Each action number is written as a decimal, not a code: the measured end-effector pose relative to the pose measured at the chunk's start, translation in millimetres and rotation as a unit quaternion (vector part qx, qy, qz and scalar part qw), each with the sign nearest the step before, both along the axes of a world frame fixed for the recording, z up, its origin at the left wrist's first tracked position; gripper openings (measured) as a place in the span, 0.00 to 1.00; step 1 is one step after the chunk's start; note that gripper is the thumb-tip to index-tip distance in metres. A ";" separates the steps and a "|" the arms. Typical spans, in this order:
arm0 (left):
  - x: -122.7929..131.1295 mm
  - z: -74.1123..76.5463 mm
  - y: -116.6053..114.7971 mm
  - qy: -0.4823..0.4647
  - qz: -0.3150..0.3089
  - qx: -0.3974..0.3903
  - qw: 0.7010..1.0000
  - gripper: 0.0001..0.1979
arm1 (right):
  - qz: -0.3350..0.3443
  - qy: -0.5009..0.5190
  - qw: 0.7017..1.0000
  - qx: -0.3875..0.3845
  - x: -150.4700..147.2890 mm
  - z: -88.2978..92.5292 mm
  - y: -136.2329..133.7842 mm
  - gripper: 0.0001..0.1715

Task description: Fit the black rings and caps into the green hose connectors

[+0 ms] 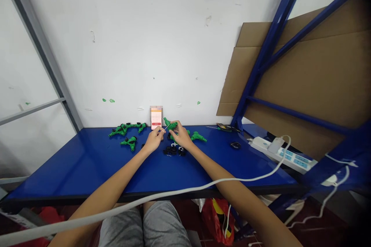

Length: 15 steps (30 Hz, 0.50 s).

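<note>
My right hand [181, 135] is closed around a green plastic Y-shaped hose fitting [171, 125], raised above the blue tabletop [98, 162]. My left hand [155, 138] pinches a thin pale rod [167, 127], its far end at the fitting; whether it goes inside I cannot tell. Below the hands lie small black parts [171, 150] and a few white clips [181, 148]. To the right of my right hand is another green fitting [198, 136]. On the left lie a green fitting with black pieces [129, 143] and several more behind it [118, 130].
A lit phone [156, 117] leans against the wall behind my hands. On the right are a screwdriver [213, 127], a round black object [235, 145] and a power strip [284, 154]. A white cable [203, 187] hangs across the table's front, over my forearms' level.
</note>
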<state>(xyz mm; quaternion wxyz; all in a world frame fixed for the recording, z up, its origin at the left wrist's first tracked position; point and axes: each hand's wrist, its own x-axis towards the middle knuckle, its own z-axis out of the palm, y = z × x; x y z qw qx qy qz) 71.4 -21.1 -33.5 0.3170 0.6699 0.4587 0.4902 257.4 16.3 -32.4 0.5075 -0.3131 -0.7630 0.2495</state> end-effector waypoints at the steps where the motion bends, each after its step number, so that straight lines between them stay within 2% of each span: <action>1: 0.6 -0.3 0.6 -0.010 -0.003 -0.007 1.000 0.14 | -0.002 -0.005 1.000 0.004 0.2 -0.2 0.1 0.18; 5: 1.6 -0.1 -0.3 -0.044 -0.032 -0.047 0.997 0.14 | -0.020 -0.034 0.999 0.020 2.1 -2.0 2.0 0.17; 7: 0.7 1.3 -2.6 -0.031 -0.034 -0.050 0.998 0.14 | -0.030 -0.048 0.998 0.029 3.2 -2.4 2.8 0.17; 10: -2.1 5.6 -8.0 0.066 0.002 0.027 0.997 0.11 | -0.048 -0.064 0.996 0.044 3.7 -1.7 2.4 0.16; 12: -3.5 9.2 -12.1 0.139 0.039 0.084 0.986 0.09 | -0.056 -0.066 0.995 0.047 3.1 -1.0 1.5 0.15; 15: -3.4 13.5 -16.8 0.184 0.067 0.106 0.975 0.08 | -0.061 -0.061 0.995 0.046 1.5 -0.5 0.4 0.15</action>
